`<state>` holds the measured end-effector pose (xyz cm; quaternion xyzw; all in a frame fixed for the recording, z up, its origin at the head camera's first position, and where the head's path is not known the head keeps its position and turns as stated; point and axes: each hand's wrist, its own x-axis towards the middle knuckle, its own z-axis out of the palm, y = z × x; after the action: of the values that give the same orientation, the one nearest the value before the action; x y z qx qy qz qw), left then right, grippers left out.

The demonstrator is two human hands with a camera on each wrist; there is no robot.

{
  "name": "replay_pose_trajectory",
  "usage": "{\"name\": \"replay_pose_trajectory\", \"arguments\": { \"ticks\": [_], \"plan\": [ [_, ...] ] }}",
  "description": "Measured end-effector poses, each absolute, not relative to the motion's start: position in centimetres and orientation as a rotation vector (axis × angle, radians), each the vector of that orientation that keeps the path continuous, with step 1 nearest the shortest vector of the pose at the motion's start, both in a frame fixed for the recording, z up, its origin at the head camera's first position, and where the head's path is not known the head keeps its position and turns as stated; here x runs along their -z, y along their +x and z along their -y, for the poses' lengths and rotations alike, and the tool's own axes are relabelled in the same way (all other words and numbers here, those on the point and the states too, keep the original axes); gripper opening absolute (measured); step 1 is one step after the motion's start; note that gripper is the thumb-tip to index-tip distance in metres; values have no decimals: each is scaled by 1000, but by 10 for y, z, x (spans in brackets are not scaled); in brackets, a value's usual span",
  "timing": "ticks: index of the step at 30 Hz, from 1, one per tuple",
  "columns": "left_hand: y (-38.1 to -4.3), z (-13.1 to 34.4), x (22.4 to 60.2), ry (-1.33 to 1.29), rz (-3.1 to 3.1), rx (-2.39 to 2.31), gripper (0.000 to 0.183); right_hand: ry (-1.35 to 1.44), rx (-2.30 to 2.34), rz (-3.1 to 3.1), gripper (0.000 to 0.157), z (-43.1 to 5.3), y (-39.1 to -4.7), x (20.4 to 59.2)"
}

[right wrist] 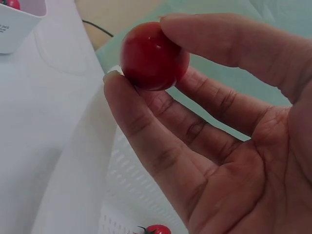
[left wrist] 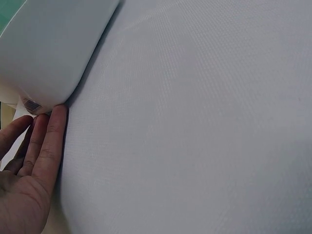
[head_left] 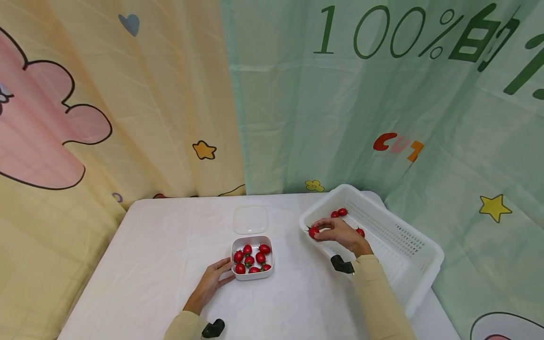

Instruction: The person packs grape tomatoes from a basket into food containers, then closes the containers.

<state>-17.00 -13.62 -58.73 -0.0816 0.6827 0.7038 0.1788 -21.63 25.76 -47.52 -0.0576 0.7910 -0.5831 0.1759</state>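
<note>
My right hand (head_left: 340,233) pinches a cherry tomato (right wrist: 152,57) between thumb and fingers, over the left rim of a white perforated basket (head_left: 408,276). A few more cherry tomatoes (head_left: 342,212) lie inside that basket, partly hidden by the hand. On the table's middle stands a small white box (head_left: 254,277) holding several red cherry tomatoes (head_left: 260,258). Fingers nearly straight, my left hand (head_left: 209,282) touches the box's left side. In the left wrist view, its fingertips (left wrist: 58,113) meet the lower edge of the box wall (left wrist: 48,48).
Behind the box lies a clear lid (head_left: 250,220) on the white-covered table (head_left: 170,236). Printed curtains (head_left: 289,118) hang along the table's back and sides. A black strap mount (head_left: 342,264) sits on the right wrist, another (head_left: 213,328) on the left.
</note>
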Motion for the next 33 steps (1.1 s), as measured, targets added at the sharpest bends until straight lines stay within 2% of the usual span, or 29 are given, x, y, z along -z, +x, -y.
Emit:
{"name": "replay_pose_trajectory", "arguments": {
  "ticks": [16,33],
  "plan": [
    [-170,137,587,-215,-1945,-1978,57,-252,1693,-2108,43,-223,-223,478],
    [-169,136,586,-221,-1950,-1969,58,-280,1673,-2086,33,-161,-227,493]
  ]
}}
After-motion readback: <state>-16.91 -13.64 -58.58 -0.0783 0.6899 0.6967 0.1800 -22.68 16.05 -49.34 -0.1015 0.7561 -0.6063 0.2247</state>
